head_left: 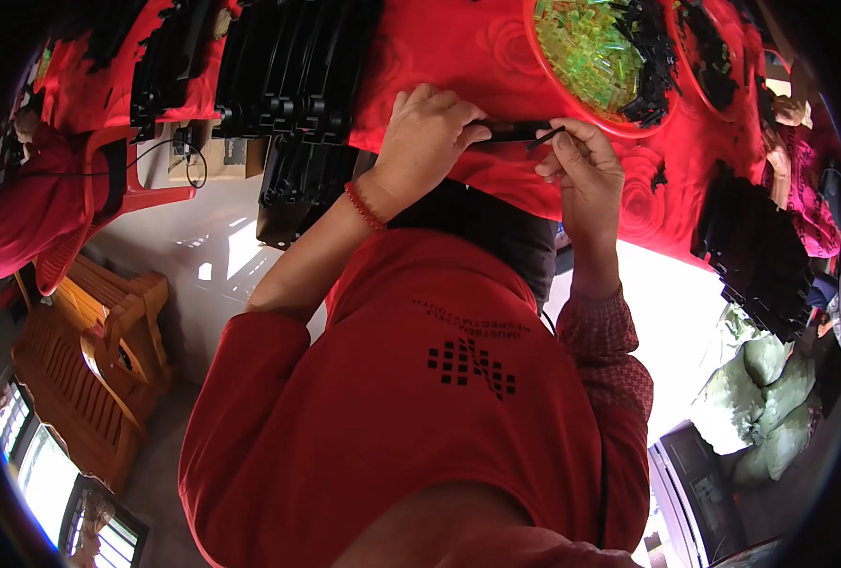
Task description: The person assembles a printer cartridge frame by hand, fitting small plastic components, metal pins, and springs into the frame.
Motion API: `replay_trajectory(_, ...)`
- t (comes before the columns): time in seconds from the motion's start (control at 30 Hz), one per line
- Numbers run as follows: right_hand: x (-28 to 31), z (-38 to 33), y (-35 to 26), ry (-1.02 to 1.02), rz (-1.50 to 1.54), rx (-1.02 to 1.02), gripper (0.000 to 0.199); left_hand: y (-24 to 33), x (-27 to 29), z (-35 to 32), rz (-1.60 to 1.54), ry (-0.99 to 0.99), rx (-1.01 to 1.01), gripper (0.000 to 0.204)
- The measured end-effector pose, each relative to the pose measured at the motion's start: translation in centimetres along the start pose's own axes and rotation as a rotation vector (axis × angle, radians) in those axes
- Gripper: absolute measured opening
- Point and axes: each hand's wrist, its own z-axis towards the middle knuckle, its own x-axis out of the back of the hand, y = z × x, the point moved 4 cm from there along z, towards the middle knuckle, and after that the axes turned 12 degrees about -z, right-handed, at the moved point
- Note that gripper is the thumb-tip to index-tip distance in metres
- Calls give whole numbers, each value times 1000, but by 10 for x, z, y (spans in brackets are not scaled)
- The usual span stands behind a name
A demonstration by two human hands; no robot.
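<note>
I stand at a table under a red patterned cloth (496, 66), with pale floor and an orange wooden bench (89, 379) off to my left. Closest in, my red apron fills the lower view. Past it my left hand (425, 137) is curled shut over one end of a slim black plastic strip (515, 131), the thumb and fingers wrapped round it, a red bead bracelet (364, 206) on that wrist. My right hand (581, 166) pinches the strip's other end between thumb and fingertips, fingers closed on it. The strip lies just above the near edge of the table, its long axis running almost level from left to right across my view, one end buried in my left fist, the other pointing at my right hand, where a thin black sliver sticks out at a slant.

Just beyond my right hand sits a red round basin (544, 71) holding translucent green plastic pieces (591, 43) and a tangle of black parts along its right side. A second red basin (724, 95) of black parts stands farther right. To the left, rows of stacked black plastic strips (297, 66) cover the cloth and hang over the table's edge. Another pile of black parts (752, 246) rests at the right edge, near another person's patterned pink sleeve (804, 189).
</note>
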Motion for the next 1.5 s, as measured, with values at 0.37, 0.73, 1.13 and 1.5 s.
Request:
replay_trajectory(0.37,-6,-4,-8,-95,-40,200,18,21,-3,-8,-1153,-76,337,35)
replay_trajectory(0.73,-11,-9,-16,-16,-148,205,23,22,-6,-12,-1442,-173,563,21)
replay_trajectory(1.13,-12,-13,-11,77,-278,76,15,21,-7,-14,-1406,-137,648,19)
replay_trajectory(1.5,-4,-3,8,178,-206,30,17,2,27,0,-100,210,9,18)
